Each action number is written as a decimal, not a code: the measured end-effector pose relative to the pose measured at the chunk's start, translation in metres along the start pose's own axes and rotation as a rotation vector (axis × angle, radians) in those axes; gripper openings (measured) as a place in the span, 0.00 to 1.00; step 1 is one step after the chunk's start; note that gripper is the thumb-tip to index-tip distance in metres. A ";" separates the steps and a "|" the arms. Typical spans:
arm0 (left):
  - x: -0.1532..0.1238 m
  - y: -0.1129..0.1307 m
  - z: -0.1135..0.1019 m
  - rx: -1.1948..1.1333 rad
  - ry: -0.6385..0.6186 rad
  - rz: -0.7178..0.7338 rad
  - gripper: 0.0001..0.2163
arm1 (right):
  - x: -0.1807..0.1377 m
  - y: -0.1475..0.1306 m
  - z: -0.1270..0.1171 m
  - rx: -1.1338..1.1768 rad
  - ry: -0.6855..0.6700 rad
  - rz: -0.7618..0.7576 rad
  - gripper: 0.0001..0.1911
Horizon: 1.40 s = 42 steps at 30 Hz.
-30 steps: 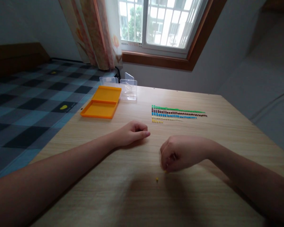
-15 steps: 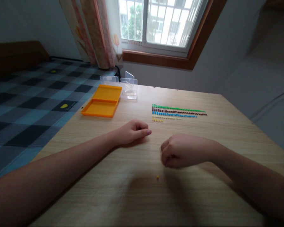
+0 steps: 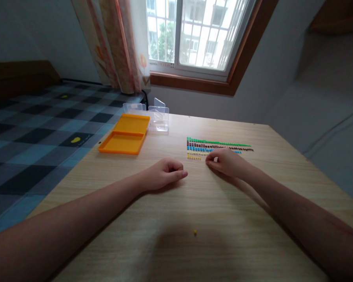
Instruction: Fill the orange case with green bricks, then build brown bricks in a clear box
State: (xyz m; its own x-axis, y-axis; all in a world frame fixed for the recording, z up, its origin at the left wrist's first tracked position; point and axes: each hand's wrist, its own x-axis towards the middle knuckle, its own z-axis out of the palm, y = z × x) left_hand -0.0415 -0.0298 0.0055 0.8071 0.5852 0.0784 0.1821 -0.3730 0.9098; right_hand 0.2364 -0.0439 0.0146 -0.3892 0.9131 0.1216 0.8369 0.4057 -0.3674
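My left hand (image 3: 164,174) rests on the wooden table (image 3: 253,235), loosely curled into a fist with nothing visible in it. My right hand (image 3: 226,161) is stretched forward, fingers pinched together at the near edge of the bead rows (image 3: 219,145). What the pinch holds is too small to see. The beads lie in straight lines: green, brown, blue, then a short yellow row (image 3: 193,157) just left of my right fingertips. One loose yellow bead (image 3: 195,232) lies alone on the table near me.
An open orange case (image 3: 125,134) sits at the table's far left, with clear plastic boxes (image 3: 158,116) behind it. A bed with a checked cover (image 3: 32,133) lies left of the table. A window and curtain are beyond.
My right hand lifted from beside the loose yellow bead and moved forward to the bead rows, fingers pinched. The second yellow bead under it is gone from the table. My left hand stayed put.
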 end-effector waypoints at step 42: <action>0.000 0.001 0.000 0.028 -0.007 -0.008 0.22 | 0.007 0.006 0.029 0.013 0.279 0.047 0.08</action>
State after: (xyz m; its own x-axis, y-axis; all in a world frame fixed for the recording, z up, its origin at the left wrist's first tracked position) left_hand -0.0415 -0.0307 0.0064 0.8093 0.5834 0.0681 0.2044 -0.3885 0.8985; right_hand 0.2276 -0.0368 -0.0131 -0.2275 0.9077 0.3527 0.8459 0.3636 -0.3902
